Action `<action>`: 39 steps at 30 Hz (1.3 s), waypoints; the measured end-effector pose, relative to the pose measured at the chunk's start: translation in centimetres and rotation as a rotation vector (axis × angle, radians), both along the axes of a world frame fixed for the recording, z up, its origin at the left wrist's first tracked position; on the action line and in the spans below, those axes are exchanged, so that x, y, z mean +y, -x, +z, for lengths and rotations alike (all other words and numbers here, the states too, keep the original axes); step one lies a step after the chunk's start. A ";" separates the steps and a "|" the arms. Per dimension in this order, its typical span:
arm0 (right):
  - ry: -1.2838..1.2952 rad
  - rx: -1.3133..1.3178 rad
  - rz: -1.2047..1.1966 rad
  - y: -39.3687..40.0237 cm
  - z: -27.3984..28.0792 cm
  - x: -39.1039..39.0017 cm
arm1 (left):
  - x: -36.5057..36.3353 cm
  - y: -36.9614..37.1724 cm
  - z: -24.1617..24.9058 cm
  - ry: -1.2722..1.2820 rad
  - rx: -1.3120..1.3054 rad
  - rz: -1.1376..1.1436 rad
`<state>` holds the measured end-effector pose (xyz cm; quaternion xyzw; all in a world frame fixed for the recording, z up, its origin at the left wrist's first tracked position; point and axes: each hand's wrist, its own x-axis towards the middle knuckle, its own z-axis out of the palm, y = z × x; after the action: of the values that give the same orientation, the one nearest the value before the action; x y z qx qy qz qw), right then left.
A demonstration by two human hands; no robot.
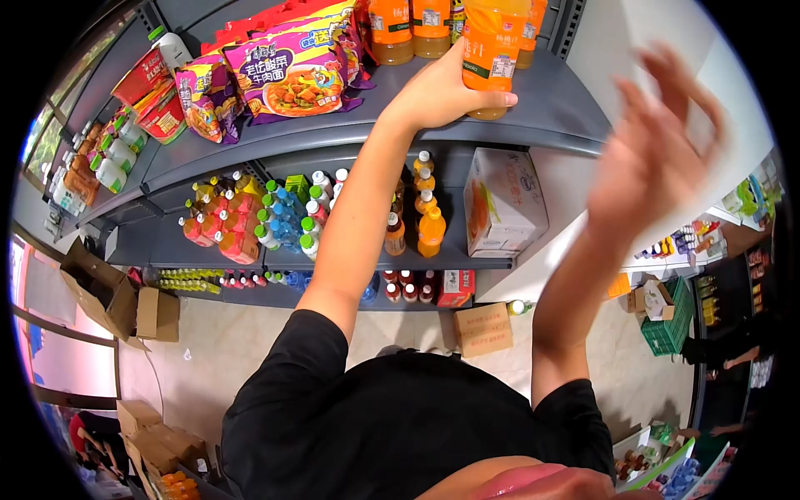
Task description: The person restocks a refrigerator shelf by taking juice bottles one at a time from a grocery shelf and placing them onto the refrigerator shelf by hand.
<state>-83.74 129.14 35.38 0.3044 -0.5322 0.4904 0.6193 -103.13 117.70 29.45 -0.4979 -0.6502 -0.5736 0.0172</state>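
My left hand (442,93) is closed around the lower part of a juice bottle (493,52) with an orange label, at the front of the upper grey shelf (375,125). Other orange-labelled juice bottles (390,25) stand just behind it. Raised at the right, beside the white end panel, my right hand (654,142) is blurred by motion. Its fingers look apart, and no object shows in them. To the left of my left hand lie purple and yellow instant noodle packs (292,71). Whether the held bottle touches the shelf is hard to tell.
Red noodle tubs (150,96) and white bottles sit further left. Below are several drink bottles (431,232) and a white carton (504,202). Cardboard boxes (483,329) stand on the floor. A green crate (671,321) is at the right, near a person in dark clothing.
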 end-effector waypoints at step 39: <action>0.008 -0.656 -0.064 10.3 -6.7 0.1 | -1.6 -2.3 1.3 -0.113 0.163 0.079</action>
<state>-94.02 129.26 28.64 0.1108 -0.7109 0.5446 0.4310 -100.85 116.14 30.74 -0.5153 -0.6324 -0.5657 0.1208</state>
